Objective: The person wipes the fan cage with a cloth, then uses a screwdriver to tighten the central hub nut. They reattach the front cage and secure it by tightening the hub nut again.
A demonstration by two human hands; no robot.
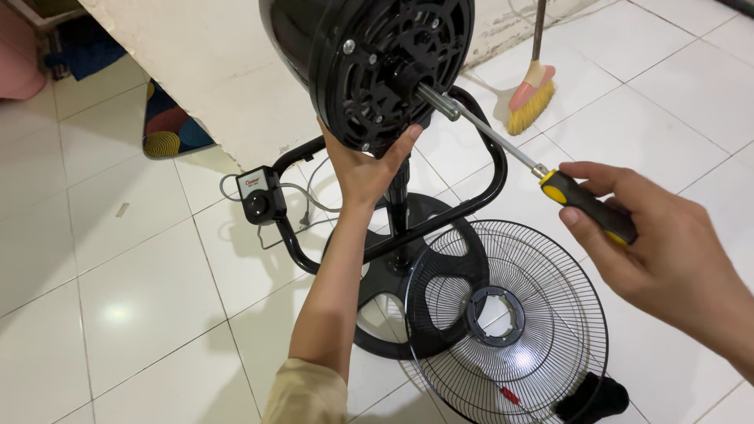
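The screwdriver [542, 177] lies along a slanted line, its handle low and toward the right edge of the view, its metal shaft rising up and to the left until the tip meets the middle of the fan motor [377, 67]. It has a stubby black handle with yellow ends and a long, thin, bright steel shaft. The right hand [652, 251] is closed around that handle, thumb on the near side and fingers curled over the top. The left hand [365, 169] reaches up from below the fan motor and cups its lower rim, thumb and fingers spread against the black housing. The fan motor is a round black casing with slotted vents and screws on its face, tilted toward the camera. Below it stands the fan stand [400, 235], and a wire guard [510, 314] lies flat on the tiled floor just beside the stand. A broom [532, 94] leans behind the fan motor.
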